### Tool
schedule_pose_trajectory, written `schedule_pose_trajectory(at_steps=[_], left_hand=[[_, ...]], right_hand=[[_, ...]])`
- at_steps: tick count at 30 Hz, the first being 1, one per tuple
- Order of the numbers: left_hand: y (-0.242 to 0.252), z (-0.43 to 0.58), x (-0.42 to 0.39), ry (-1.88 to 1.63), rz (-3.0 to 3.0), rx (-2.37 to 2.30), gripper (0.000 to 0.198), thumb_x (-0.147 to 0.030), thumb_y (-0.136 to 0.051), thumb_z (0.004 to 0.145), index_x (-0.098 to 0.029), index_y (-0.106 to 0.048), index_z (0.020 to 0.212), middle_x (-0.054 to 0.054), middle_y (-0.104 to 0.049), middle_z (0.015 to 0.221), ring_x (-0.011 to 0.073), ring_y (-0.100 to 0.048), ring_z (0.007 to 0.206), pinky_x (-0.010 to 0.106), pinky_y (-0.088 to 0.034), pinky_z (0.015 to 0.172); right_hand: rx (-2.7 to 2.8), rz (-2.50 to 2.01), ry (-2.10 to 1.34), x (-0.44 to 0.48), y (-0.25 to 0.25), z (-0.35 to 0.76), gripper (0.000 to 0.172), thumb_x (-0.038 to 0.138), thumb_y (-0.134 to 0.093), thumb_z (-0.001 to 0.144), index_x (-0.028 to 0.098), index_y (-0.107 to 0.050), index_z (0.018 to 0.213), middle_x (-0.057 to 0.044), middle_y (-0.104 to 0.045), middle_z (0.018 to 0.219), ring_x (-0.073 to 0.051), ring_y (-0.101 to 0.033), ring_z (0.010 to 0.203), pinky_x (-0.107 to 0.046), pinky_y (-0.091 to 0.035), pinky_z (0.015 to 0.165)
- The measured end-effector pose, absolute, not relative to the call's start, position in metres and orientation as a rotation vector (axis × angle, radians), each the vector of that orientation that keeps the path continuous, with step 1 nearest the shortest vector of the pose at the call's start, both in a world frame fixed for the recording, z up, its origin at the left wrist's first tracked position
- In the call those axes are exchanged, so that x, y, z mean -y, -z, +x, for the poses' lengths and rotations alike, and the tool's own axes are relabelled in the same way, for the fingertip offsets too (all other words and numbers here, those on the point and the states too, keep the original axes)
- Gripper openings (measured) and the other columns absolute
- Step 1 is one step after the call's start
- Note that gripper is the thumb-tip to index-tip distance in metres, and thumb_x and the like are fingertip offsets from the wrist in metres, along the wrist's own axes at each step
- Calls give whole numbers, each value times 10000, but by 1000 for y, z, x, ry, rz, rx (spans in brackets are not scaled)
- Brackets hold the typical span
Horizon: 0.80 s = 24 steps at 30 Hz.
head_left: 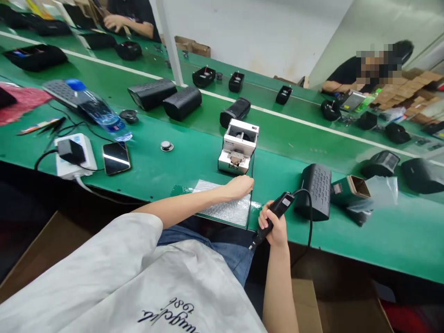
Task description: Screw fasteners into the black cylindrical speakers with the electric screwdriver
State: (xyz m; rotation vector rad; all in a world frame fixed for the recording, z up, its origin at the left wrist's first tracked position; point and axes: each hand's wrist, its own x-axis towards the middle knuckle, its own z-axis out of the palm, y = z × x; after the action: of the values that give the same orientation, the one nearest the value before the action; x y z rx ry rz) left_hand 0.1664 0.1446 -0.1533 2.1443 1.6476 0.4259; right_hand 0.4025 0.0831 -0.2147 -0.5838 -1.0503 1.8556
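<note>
In the head view my right hand (pixel 275 225) is wrapped round a black electric screwdriver (pixel 280 206), its bit pointing down and left past the table's front edge. A black cord leaves the tool's upper end and loops down to the right. My left hand (pixel 241 186) is closed over the bubble wrap sheet (pixel 225 210), beside a thin dark cable that runs down from the white screw feeder (pixel 238 145). Whatever its fingers hold is hidden. The feeder stands just beyond this hand. Right of the screwdriver, a black speaker housing (pixel 314 192) stands on the green table.
A phone (pixel 116 158), power strip (pixel 74 155), water bottle (pixel 104 113) and small round silver part (pixel 167 146) lie leftward. Several black speaker housings (pixel 182 102) line the conveyor (pixel 274 121). At right stands an open green box (pixel 350 190). Two people sit across.
</note>
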Motion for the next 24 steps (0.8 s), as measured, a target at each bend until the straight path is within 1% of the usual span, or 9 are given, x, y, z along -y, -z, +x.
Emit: schedule_pose_trajectory(at_steps=[3,5,8,11,12,14,17,20,24], left_hand=[[138,166,-141,-461,2168,-1635,166,-100,-784,947,-187,-757,808,130,-834,872,305,-832,849,357,-616,760],[118,158,-139,-542,2196,-1606,187,-79,-802,919,-199,-745,787,84,-821,827,262,-808,792,329,-606,738],[76,130,-148,-772,2215,-1641,112,-152,-713,1041,-198,-772,957,77,-836,947,232,-799,873,322,-612,814],[36,94,-173,-1012,2181,-1766,220,-201,-542,1146,-166,-759,1165,142,-827,1121,262,-785,1017,382,-608,931],[27,83,-184,-1048,2170,-1792,220,-193,-546,1137,-160,-763,1156,151,-824,1117,272,-780,1015,395,-603,934],[19,62,-202,-1042,2163,-1802,164,-169,-637,1072,-169,-786,1005,132,-823,991,276,-773,915,388,-594,870],[22,27,-221,-1014,2161,-1785,187,-182,-733,992,-196,-789,815,84,-804,821,246,-740,760,357,-575,774],[25,-23,-230,-1131,2083,-1896,189,-235,-684,1037,-196,-833,928,81,-834,898,236,-752,815,363,-603,845],[17,-111,-235,-1338,1853,-2181,198,-316,-679,1117,-158,-792,1159,109,-814,1151,256,-769,1058,450,-634,1024]], right_hand=[[1067,-586,-1835,-82,213,401,339,415,-719,1140,108,-658,1268,11,-585,891,-40,-503,654,-132,-482,578],[1076,-587,-1832,-82,212,401,331,408,-721,1139,108,-657,1262,16,-577,879,-36,-492,643,-128,-473,570],[1074,-594,-1833,-82,211,400,324,399,-726,1136,109,-653,1260,25,-560,861,-32,-472,627,-124,-458,558],[1046,-606,-1829,-83,211,400,320,395,-731,1132,111,-647,1254,32,-544,850,-28,-451,616,-119,-441,547],[1035,-614,-1826,-83,211,399,317,392,-733,1130,112,-645,1252,33,-540,847,-27,-446,614,-118,-437,545],[1017,-640,-1820,-82,210,398,313,385,-738,1125,114,-640,1247,37,-529,842,-25,-435,610,-117,-430,542],[995,-691,-1802,-80,208,396,320,379,-749,1111,121,-624,1252,45,-510,828,-23,-412,596,-116,-414,531],[960,-747,-1786,-76,205,394,380,391,-809,1055,153,-598,1263,56,-486,813,-22,-393,568,-127,-414,513],[910,-817,-1802,-75,199,394,489,446,-934,915,227,-606,1204,53,-442,788,-33,-389,527,-159,-416,476]])
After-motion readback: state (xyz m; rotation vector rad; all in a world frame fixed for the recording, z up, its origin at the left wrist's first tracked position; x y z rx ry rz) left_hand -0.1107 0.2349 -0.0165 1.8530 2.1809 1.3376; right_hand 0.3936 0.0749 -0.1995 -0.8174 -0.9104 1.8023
